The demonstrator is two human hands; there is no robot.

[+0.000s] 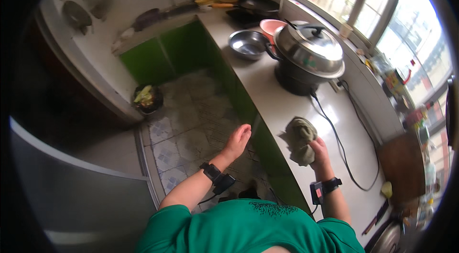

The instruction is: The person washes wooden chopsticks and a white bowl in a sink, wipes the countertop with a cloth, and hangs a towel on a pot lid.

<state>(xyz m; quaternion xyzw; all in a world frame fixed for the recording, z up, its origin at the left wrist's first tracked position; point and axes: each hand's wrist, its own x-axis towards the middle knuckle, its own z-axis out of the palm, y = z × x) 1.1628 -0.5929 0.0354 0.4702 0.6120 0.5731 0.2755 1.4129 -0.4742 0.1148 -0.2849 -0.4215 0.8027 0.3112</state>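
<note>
A crumpled olive-grey cloth point(301, 140) is pinched between the thumb and fingers of my right hand point(321, 152), just over the white countertop point(265, 91). My left hand point(238, 142) is in the air beside the counter's front edge, above the tiled floor; nothing shows in it, and its fingers lie together, slightly bent. Farther along the counter stands a black electric cooker point(296, 79) with a domed steel lid point(315, 47). A steel bowl point(249, 44) and a pink basin point(272, 29) sit close to it.
A black power cord point(339, 138) runs across the counter to a wall socket. At the right lie a wooden cutting board point(401, 167), a knife point(374, 219) and a metal pot lid point(389, 240). A wok point(260, 5) stands at the far end. On the floor is a waste bin point(147, 100) with vegetable scraps.
</note>
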